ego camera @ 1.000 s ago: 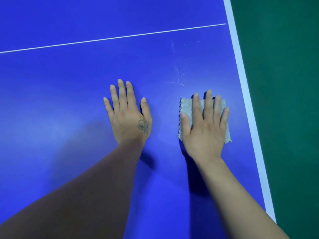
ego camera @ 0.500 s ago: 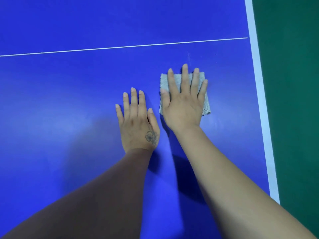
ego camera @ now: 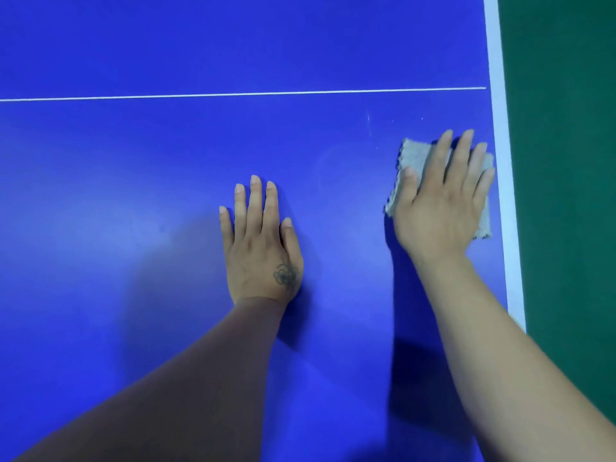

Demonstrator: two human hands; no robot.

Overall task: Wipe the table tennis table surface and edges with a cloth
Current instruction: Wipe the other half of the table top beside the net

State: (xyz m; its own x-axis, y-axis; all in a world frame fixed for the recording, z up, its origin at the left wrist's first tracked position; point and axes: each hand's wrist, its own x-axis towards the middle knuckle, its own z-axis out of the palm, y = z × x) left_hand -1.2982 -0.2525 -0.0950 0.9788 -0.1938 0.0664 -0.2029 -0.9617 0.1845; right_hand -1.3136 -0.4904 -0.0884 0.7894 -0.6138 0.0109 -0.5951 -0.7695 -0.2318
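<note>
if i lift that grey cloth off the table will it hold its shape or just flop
Most likely it flops: the cloth looks thin and soft, with a wavy, frayed edge lying flat under the right hand. It is probably very light for its size. Pushed under a flat palm it should slide easily on the smooth blue table, though a free corner might bunch or fold.

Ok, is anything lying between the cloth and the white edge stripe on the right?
Nothing visible. The cloth, pressed flat under the right hand, already reaches the white edge stripe, with only bare blue table around it. The left hand rests flat well off to the other side.
</note>
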